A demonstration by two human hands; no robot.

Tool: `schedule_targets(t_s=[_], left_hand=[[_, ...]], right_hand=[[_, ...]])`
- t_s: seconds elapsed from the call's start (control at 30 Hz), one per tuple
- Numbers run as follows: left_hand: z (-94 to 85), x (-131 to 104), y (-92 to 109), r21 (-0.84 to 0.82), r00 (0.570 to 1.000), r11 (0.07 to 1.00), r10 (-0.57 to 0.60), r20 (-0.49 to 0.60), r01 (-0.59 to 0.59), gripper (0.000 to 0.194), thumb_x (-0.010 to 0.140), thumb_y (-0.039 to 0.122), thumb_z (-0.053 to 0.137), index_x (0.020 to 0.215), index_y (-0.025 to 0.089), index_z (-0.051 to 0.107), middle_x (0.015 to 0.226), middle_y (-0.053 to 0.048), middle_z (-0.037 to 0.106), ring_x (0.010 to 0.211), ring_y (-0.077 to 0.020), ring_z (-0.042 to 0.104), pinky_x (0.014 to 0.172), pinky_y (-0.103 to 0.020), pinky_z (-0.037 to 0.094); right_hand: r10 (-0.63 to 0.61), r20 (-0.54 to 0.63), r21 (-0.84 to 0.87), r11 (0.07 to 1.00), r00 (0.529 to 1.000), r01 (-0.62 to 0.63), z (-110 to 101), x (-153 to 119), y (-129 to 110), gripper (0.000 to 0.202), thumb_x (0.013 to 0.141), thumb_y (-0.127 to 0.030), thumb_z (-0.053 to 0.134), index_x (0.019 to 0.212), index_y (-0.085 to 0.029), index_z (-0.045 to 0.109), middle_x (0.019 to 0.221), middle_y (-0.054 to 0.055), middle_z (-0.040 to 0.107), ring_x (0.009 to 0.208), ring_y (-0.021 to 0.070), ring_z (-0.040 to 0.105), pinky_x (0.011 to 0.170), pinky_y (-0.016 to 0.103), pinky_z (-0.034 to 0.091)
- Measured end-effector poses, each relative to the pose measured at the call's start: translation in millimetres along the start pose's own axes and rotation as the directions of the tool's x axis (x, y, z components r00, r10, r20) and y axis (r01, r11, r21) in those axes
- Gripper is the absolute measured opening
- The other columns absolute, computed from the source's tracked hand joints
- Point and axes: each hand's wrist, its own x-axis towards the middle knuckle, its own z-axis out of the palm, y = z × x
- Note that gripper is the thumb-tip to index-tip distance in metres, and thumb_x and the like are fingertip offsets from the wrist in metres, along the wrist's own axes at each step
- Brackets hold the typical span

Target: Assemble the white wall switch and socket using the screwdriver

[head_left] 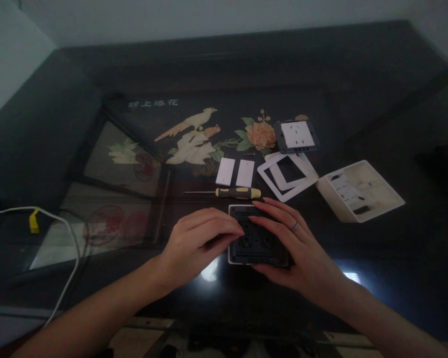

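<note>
A black switch module with a white rim (259, 254) lies on the dark glossy table, between my hands. My right hand (287, 238), with a ring on one finger, grips it from the right, fingers over the far edge and thumb at the near edge. The fingertips of my left hand (205, 238) are pinched together over the module's left part; whatever they hold, if anything, is too small to see. Just beyond the module lies a screwdriver (239, 193) with a yellow and black handle, its shaft pointing left.
Two white rectangular plates (225, 171) lie beyond the screwdriver. White square frames (280, 191) overlap right of them, near a socket module (297, 135). An open white box (381, 199) holding small parts stands at right. A white cable (74, 238) with a yellow tag runs at left.
</note>
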Motion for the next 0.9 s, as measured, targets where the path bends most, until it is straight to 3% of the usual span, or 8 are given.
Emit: schedule_targets(t_s=[0.37,0.6,0.9], left_hand=[[2.2,-0.5,2.0,0.088,0.999,0.996,0.022,0.031,-0.024,0.007,0.092,0.014,0.062,0.091,0.019,0.067,0.084,-0.003,0.075,0.079,-0.0149,0.071,0.074,-0.026,0.056],[1.2,1.6,1.5,0.128,0.999,0.991,0.042,-0.017,-0.039,0.006,0.086,0.011,0.069,0.088,0.017,0.067,0.078,-0.001,0.071,0.080,-0.0150,0.063,0.075,-0.025,0.053],[3.2,0.6,0.5,0.114,0.999,0.993,0.046,-0.011,-0.044,0.006,0.087,0.012,0.068,0.088,0.018,0.068,0.078,-0.001,0.071,0.079,-0.0157,0.064,0.074,-0.026,0.053]], right_hand=[[0.001,0.007,-0.010,1.000,1.000,-0.001,0.0,-0.1,-0.7,0.066,0.083,-0.039,0.069,0.139,-0.018,0.040,0.144,0.018,0.049,0.140,0.0342,0.037,0.109,0.059,0.043],[0.004,0.008,-0.015,1.000,1.000,-0.004,-0.3,-0.1,0.1,0.065,0.084,-0.040,0.068,0.139,-0.020,0.040,0.143,0.017,0.049,0.139,0.0349,0.039,0.108,0.061,0.043],[0.010,0.006,0.009,1.000,1.000,-0.011,-1.3,0.3,0.7,0.067,0.083,-0.041,0.069,0.142,-0.021,0.042,0.144,0.016,0.050,0.139,0.0347,0.039,0.108,0.060,0.042]])
